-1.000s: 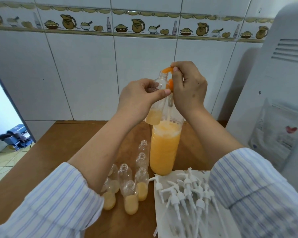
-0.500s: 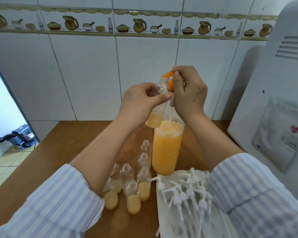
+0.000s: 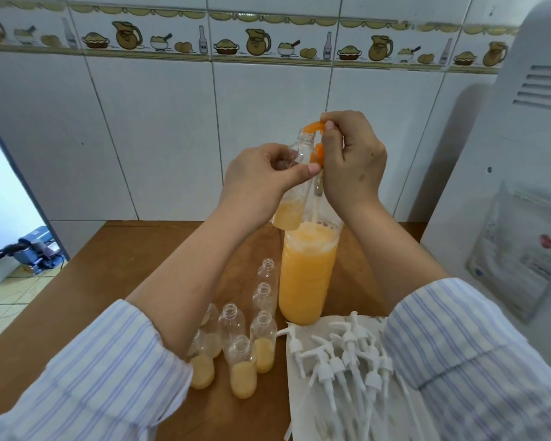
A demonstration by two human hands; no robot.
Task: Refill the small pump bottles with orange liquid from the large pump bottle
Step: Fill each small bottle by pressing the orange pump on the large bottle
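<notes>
White tiled wall (image 3: 159, 128) at far side, with a painted border of jugs and bowls. White appliance (image 3: 519, 173) at right, a plastic pouch (image 3: 519, 249) on its side. Brown wooden table (image 3: 109, 265) runs near to far.

Large pump bottle (image 3: 307, 275) stands upright mid-table, orange liquid filling most of its height, foam on top. Its orange pump head (image 3: 315, 126) sits high above it.

White paper sheet (image 3: 306, 396) at near right, just beside the large bottle's base, carries a heap of white pump tops (image 3: 341, 354).

Cluster of small bottles (image 3: 242, 351) stands uncapped left of the large bottle; the near ones hold some orange liquid, the two far ones look clear.

Right hand (image 3: 352, 160) curled round the pump head, pressing from above. Left hand (image 3: 268, 176) grips a small bottle (image 3: 295, 186) by its upper body, raised and tilted, its mouth touching the pump spout; orange liquid fills its bottom part.

Striped sleeves on both arms.
</notes>
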